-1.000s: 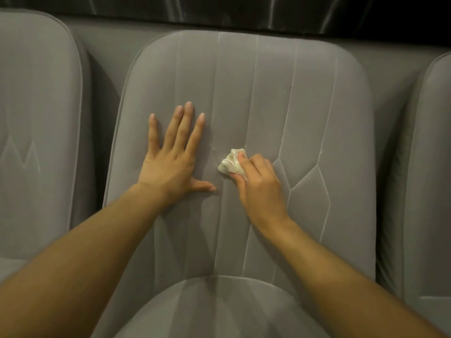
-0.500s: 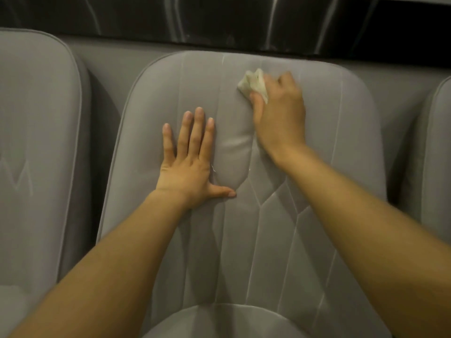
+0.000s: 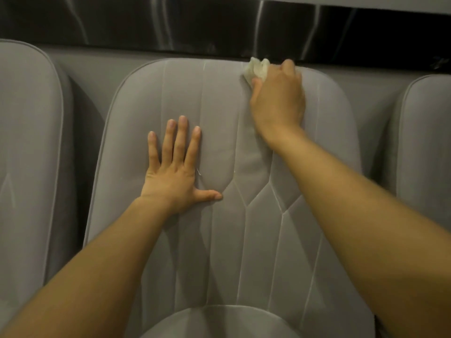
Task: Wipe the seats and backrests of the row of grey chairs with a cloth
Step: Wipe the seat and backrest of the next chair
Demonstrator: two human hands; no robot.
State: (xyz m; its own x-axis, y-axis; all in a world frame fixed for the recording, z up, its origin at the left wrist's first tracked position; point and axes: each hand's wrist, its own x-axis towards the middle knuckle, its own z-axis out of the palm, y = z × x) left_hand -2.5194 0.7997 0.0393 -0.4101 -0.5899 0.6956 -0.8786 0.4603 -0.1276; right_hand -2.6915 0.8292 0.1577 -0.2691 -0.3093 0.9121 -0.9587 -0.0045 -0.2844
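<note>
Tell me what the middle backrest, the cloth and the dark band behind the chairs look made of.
The middle backrest: matte grey upholstery, likely padded fabric or suede-like leatherette; stitched seams, puffed panels. The cloth: off-white, soft and crumpled in the right hand; woven or paper, unclear. The dark band: glossy black, streaky reflections; perhaps polished metal or lacquer.

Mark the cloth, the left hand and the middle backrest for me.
cloth (image 3: pixel 256 69), head view, on the bunched part showing at the backrest's top edge.
left hand (image 3: pixel 170 178), head view, on the back of the hand, which lies flat.
middle backrest (image 3: pixel 227 252), head view, on bare grey upholstery, lower centre.
</note>
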